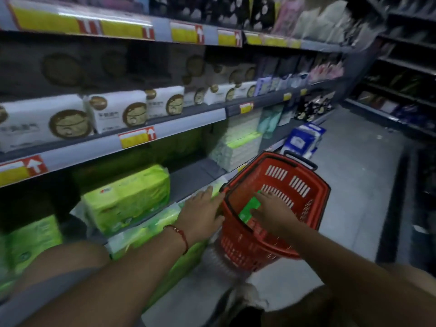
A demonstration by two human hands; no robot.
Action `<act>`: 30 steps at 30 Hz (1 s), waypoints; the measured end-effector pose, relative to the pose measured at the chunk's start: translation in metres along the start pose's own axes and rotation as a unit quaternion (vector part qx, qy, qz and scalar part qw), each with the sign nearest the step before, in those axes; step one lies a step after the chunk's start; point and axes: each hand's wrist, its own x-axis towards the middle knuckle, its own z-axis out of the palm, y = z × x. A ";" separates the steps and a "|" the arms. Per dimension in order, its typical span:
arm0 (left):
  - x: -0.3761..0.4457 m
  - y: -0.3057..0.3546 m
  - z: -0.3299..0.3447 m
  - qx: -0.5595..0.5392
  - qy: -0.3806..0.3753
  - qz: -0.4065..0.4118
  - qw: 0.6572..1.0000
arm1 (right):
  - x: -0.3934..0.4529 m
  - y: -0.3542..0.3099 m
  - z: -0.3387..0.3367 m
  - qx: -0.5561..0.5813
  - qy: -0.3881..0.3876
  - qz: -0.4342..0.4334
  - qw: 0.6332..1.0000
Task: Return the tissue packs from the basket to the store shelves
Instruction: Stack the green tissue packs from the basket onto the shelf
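A red plastic basket (295, 185) stands tilted on the floor beside the lowest shelf. Inside it lies a green tissue pack (249, 210). My right hand (271, 211) reaches into the basket with its fingers spread over the green pack, touching it. My left hand (203, 213) lies flat with straight fingers by the basket's left rim, over the pale green tissue packs (151, 227) at the shelf's front edge. A large green tissue pack (127, 197) sits on the lower shelf (191, 178) to the left.
White tissue packs with brown round prints (118, 112) fill the middle shelf. Stacked pale packs (238, 142) stand further along the lower shelf. A blue and white pack (304, 138) lies on the floor behind the basket. The grey aisle floor (358, 185) runs to the right.
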 end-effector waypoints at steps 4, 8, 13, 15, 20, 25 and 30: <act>0.019 0.015 0.020 0.000 -0.016 -0.002 1.000 | 0.010 0.036 0.017 -0.010 -0.037 0.034 0.999; 0.040 0.015 0.041 -0.001 -0.045 -0.004 0.999 | 0.030 0.050 0.048 -0.005 -0.070 0.041 0.997; 0.076 0.013 0.063 0.004 -0.040 -0.019 0.999 | 0.065 0.058 0.096 0.014 -0.137 0.059 0.989; 0.093 0.014 0.071 0.004 -0.020 -0.025 0.999 | 0.081 0.059 0.114 0.017 -0.168 0.067 0.983; 0.114 0.003 0.101 -0.037 -0.007 -0.062 0.997 | 0.125 0.054 0.153 0.056 -0.204 0.076 0.974; 0.108 0.013 0.115 -0.121 -0.003 -0.087 0.989 | 0.167 0.046 0.195 0.113 -0.268 0.102 0.951; 0.106 0.015 0.115 -0.163 0.000 -0.079 0.983 | 0.191 0.047 0.230 0.160 -0.264 0.177 0.935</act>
